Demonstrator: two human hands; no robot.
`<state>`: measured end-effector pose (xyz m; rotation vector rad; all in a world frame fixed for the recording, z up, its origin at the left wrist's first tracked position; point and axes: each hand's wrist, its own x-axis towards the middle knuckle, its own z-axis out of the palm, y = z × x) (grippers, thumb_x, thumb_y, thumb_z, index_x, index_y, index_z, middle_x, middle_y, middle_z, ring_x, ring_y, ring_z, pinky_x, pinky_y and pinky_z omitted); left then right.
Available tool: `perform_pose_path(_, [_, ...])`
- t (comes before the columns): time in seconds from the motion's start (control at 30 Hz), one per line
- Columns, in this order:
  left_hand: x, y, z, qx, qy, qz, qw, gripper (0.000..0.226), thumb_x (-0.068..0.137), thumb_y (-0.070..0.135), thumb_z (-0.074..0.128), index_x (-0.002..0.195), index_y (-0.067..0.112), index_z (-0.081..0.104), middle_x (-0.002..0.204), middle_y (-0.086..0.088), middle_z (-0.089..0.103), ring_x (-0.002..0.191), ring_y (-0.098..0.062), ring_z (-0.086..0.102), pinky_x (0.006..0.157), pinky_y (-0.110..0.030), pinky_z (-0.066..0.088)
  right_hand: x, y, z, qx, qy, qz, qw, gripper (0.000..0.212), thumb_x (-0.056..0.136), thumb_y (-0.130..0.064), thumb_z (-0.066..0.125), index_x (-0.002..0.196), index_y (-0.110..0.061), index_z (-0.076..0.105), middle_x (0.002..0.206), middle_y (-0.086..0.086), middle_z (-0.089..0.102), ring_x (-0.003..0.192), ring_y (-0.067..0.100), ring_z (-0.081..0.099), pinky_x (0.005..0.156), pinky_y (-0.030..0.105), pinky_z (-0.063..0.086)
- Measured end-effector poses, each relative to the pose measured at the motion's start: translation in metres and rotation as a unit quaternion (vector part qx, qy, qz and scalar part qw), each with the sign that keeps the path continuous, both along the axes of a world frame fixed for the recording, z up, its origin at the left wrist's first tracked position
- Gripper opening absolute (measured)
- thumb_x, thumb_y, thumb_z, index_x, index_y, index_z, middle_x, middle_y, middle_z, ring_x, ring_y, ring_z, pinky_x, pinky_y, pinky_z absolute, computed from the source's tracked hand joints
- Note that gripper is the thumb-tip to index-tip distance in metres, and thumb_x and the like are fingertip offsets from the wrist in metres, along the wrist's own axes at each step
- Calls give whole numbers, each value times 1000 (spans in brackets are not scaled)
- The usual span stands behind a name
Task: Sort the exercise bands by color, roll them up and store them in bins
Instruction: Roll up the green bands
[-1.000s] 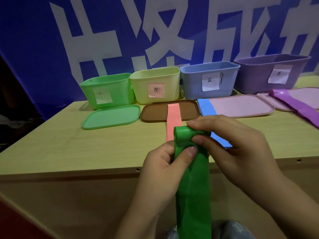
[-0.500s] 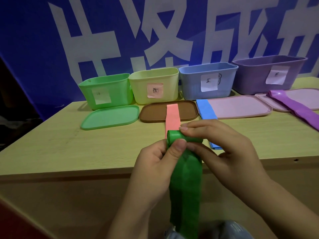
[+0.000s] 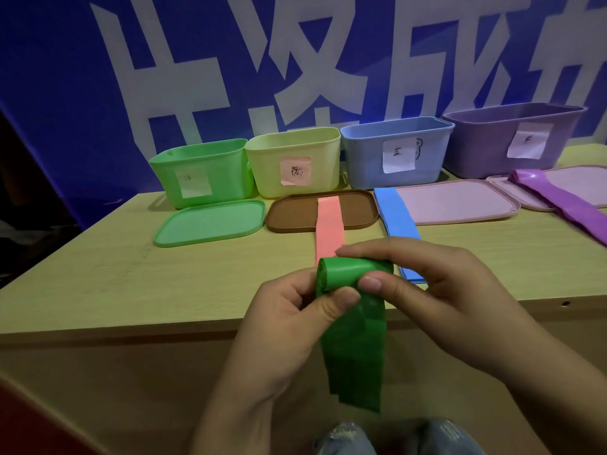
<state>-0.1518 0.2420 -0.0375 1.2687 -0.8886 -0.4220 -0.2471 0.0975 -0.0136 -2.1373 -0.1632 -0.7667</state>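
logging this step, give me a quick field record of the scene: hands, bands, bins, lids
left hand: grips green band, thumb on the roll
right hand: pinches the roll from the other side
green band: partly rolled, tail hangs below table edge
pink band: flat, far end on brown lid
blue band: flat, far end on a pink lid
purple band: unrolled, across the far right lid
bins: green bin, yellow bin, blue bin, purple bin, all open and labelled
green lid: bare
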Motion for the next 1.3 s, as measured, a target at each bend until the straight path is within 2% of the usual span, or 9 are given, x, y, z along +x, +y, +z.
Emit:
perform_pose_path(0.13, [3, -1, 1, 6, 44, -17, 999, 27, 59, 28, 84, 85, 28, 78, 86, 1, 76, 85, -11, 70, 70, -21, 54, -3, 0, 3, -18, -48, -8, 999, 26, 83, -39, 58, 108, -39, 63, 108, -23, 65, 102, 0, 61, 78, 23, 51])
perform_pose_path(0.23, [0, -3, -2, 2, 66, 4, 998, 20, 65, 31, 79, 84, 26, 78, 84, -2, 76, 79, -13, 71, 64, -22, 54, -1, 0, 3, -26, -82, -28, 996, 26, 83, -36, 58, 109, -39, 61, 105, -24, 66, 102, -2, 60, 81, 21, 49])
perform_pose_path(0.43, [-16, -11, -7, -5, -32, 84, 996, 13, 77, 29, 69, 87, 24, 74, 77, -5, 73, 71, -13, 68, 59, -24, 53, 5, 3, -6, -75, -151, -83, 982, 26, 86, -24, 55, 112, -22, 61, 108, -11, 64, 102, -4, 58, 87, 7, 41])
perform_pose_path(0.67, [-14, -4, -13, -20, -62, 136, 989, 21, 75, 43, 62, 84, 28, 73, 73, -2, 70, 68, -15, 65, 58, -41, 54, 14, 12, -15, -82, -180, -66, 978, 26, 85, -18, 64, 112, -15, 62, 109, -7, 64, 105, 1, 58, 92, 14, 43])
perform_pose_path(0.8, [-11, 1, -11, -35, -31, 105, 993, 35, 64, 57, 74, 82, 27, 75, 70, -2, 72, 65, -14, 68, 55, -27, 54, 18, 12, -16, -63, -166, -33, 984, 28, 83, -11, 64, 111, -15, 62, 110, -5, 64, 107, 2, 59, 93, 15, 44])
perform_pose_path(0.93, [-10, -2, -9, -51, 8, 123, 991, 52, 54, 69, 74, 75, 22, 76, 68, -7, 72, 62, -19, 68, 52, -31, 55, 19, 12, -16, -69, -156, -18, 985, 28, 83, -14, 66, 111, -15, 63, 114, -4, 65, 110, 3, 58, 95, 17, 44])
perform_pose_path(1.03, [-9, -3, -9, -39, 42, 143, 988, 41, 62, 60, 76, 72, 21, 76, 69, -9, 73, 63, -22, 70, 54, -33, 57, 22, 11, -15, -67, -124, -9, 990, 32, 80, -9, 66, 111, -16, 64, 114, -4, 65, 110, 1, 57, 95, 17, 44])
perform_pose_path(1.2, [-6, 0, -7, -36, 48, 116, 991, 23, 65, 46, 72, 81, 29, 77, 78, -3, 75, 71, -15, 72, 58, -23, 55, 18, 3, -5, 98, 22, 92, 991, 33, 84, -28, 56, 116, -32, 60, 115, -11, 65, 107, 4, 60, 88, 19, 48])
perform_pose_path(1.3, [-5, 1, -8, -33, 35, 102, 994, 24, 64, 45, 68, 84, 33, 76, 81, 0, 76, 75, -14, 72, 61, -23, 55, 19, 4, -6, 102, 58, 72, 990, 32, 83, -36, 52, 114, -37, 60, 107, -17, 67, 101, -2, 62, 82, 14, 49])
